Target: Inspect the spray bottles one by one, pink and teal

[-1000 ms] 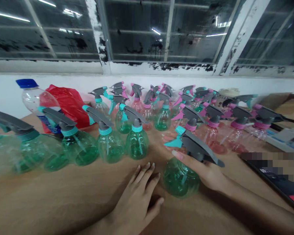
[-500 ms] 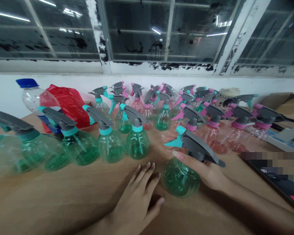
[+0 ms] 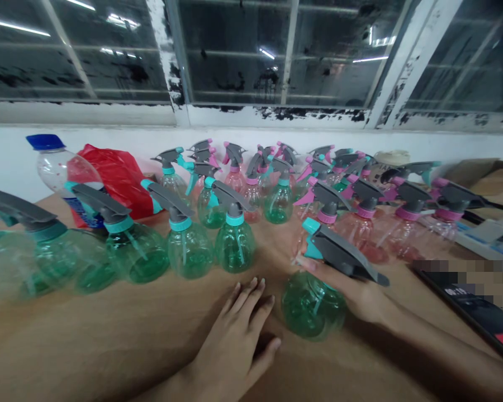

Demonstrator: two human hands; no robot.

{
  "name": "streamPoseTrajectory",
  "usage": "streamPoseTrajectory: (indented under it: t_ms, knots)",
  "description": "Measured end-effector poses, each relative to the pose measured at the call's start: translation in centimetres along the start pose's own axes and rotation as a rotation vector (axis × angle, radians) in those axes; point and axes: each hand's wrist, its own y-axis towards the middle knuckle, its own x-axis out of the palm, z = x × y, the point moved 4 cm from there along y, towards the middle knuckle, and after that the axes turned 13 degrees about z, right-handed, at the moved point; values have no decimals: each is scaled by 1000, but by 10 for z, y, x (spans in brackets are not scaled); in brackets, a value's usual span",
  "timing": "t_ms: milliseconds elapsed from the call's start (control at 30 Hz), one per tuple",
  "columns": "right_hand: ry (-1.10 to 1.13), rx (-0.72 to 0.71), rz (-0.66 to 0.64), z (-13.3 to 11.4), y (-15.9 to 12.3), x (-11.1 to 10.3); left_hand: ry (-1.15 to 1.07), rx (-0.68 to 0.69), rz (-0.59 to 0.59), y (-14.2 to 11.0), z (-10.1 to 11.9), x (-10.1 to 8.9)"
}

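A round green spray bottle (image 3: pixel 312 312) with a grey and turquoise trigger head stands upright near the front of the table. Around its neck and trigger, my right hand (image 3: pixel 352 290) is closed, with the turquoise trigger squeezed in toward the neck. My left hand (image 3: pixel 237 335) lies flat on the table just left of that bottle, fingers stretched out, not touching it. Beyond my left fingertips stands another green spray bottle (image 3: pixel 235 245), at the right end of a row of green ones. Pink spray bottles (image 3: pixel 366 237) with magenta collars stand behind my right hand.
More spray bottles, pink and green, crowd the back along the wall. A clear bottle with a blue cap (image 3: pixel 50 167) and a red plastic bag (image 3: pixel 117 178) stand at the back left. At the right lie a phone (image 3: pixel 465 304) and a cardboard box (image 3: pixel 494 178).
The fingers of my right hand have pulled the turquoise trigger inward, and the green bottle has shifted very slightly right. My left hand has stayed still.
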Motion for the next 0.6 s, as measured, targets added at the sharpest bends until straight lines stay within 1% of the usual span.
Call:
streamPoseTrajectory:
  t_ms: [133,267,367,600]
  knots:
    - [-3,-17,-42,1,0,2,-10,-3,8,0,-1,0]
    - [-24,-104,32,-3,1,3,-2,-1,0,1,-1,1]
    - [-15,-115,37,-5,2,4,11,-1,-14,1,0,1]
    - [67,-91,-46,-4,0,7,26,11,-31,2,0,0]
